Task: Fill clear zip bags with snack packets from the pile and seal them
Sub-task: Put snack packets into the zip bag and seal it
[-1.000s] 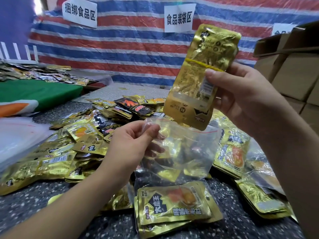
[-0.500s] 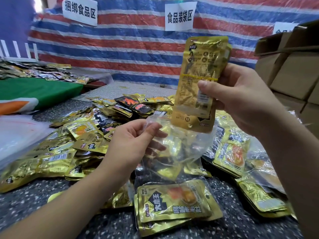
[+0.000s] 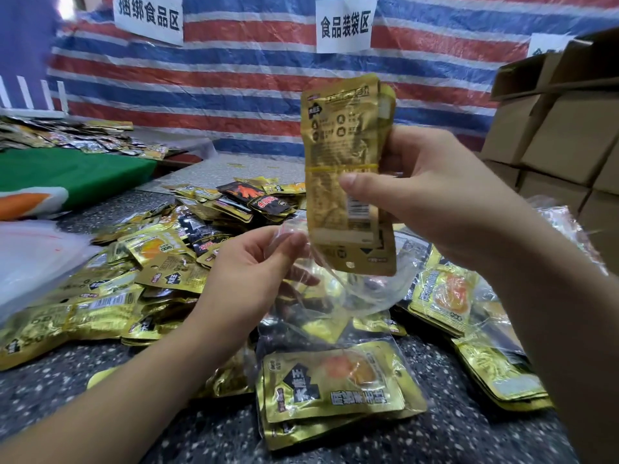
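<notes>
Head view, item one: bundle of gold snack packets [image 3: 345,182], bound by a yellow rubber band [image 3: 341,168], held upright in the right hand [image 3: 435,202], thumb across its face and fingers curled behind. Change noted: over the last second the bundle has come down from well above the bag and turned more upright; its lower edge now sits at the mouth of the clear zip bag [image 3: 351,296]. Judgement: insertion is just beginning; sealing remains undone.

Item two: clear zip bag, empty by appearance, held off the surface by the left hand [image 3: 254,272], thumb and fingers pinching its near lip; this grip is unchanged.

Item three: filled bag of packets [image 3: 335,390], lying flat on the surface just below the hands.

Item four: loose pile of packets [image 3: 140,279], gold with some black, spread to the left and behind; more packets [image 3: 445,296] to the right.

Surface [image 3: 435,437]: dark speckled.

Room: striped red, white and blue tarpaulin [image 3: 234,75] behind, bearing white paper signs [image 3: 345,25]; stacked cardboard boxes [image 3: 562,128] at right; green cloth [image 3: 67,172] at left.
</notes>
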